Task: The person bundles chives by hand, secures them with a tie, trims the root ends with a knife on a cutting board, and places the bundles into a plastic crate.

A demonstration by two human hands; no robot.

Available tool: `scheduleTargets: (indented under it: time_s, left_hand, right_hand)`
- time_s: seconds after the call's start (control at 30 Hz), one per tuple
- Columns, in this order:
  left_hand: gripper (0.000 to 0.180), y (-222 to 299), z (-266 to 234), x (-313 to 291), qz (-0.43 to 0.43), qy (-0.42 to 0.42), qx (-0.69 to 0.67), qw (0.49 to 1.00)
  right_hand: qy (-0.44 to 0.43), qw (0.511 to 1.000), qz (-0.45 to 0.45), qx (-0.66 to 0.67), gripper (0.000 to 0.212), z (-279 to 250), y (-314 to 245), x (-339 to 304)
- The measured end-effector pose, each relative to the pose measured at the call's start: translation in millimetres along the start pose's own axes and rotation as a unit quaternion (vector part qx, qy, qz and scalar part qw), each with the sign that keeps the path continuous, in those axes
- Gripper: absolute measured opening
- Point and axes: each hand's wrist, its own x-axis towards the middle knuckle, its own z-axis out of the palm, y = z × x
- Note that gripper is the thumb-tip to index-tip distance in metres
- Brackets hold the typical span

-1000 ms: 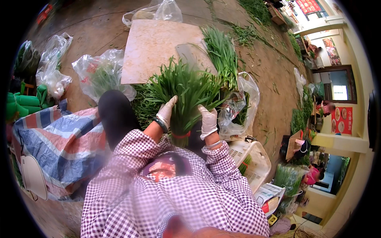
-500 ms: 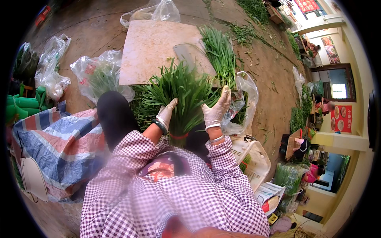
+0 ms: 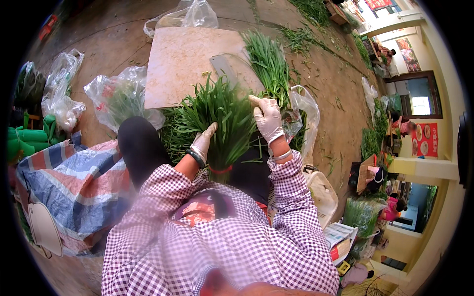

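Note:
My left hand (image 3: 202, 141), in a white glove, grips a leafy bunch of green chives (image 3: 222, 116) from its left side. The bunch stands between my knees, leaf tips pointing away from me, with a red band (image 3: 220, 170) round its lower end. Just right of the leaves, my gloved right hand (image 3: 269, 121) is raised with its fingers closed; whatever they may pinch is too small to make out. A second green bunch (image 3: 269, 64) lies beyond it, on the right edge of a pale board (image 3: 182, 64). A grey flat blade-like piece (image 3: 223, 68) also rests on that board.
Loose greens (image 3: 173, 138) lie below the board by my left knee. Clear plastic bags (image 3: 118, 96) sit to the left, above a striped tarp (image 3: 79, 182). At my right are an open clear bag (image 3: 306, 118) and a cream crate (image 3: 323, 197). Other people (image 3: 392, 207) are farther right.
My right hand has moved up and slightly left, its fingers going from spread beside the leaves to closed. The left hand keeps its grip on the bunch. The view has shifted slightly.

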Motion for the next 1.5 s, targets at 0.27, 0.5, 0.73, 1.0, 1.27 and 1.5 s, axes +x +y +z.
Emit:
scheduleTargets:
  time_s: [0.27,0.5,0.73,1.0,1.27,1.5]
  left_hand:
    - [0.050,6.3,6.7,-9.8,-0.003,-0.017,-0.010,1.000]
    - [0.060,2.6,5.0,-7.7,0.031,0.002,-0.005,0.999]
    - [0.050,14.0,16.4,-21.4,0.004,-0.007,-0.002,1.000]
    - [0.055,7.6,12.1,-16.2,0.025,-0.016,-0.028,0.999]
    - [0.050,4.4,4.5,-7.0,-0.007,-0.029,-0.025,0.999]
    - [0.063,14.0,20.7,-20.8,-0.023,0.074,0.069,0.995]
  right_hand:
    - [-0.104,0.994,0.000,-0.023,0.024,-1.4,13.3,11.9]
    - [-0.062,0.998,0.025,-0.001,0.026,7.1,7.6,9.4]
    - [-0.139,0.981,0.097,0.093,0.032,13.2,18.4,9.0]
    - [-0.108,0.970,0.117,0.184,0.024,17.1,11.0,8.2]
    - [-0.094,0.995,0.038,-0.014,0.020,15.3,7.4,9.3]
    - [0.054,0.980,0.020,-0.189,0.010,-0.9,16.9,18.2]
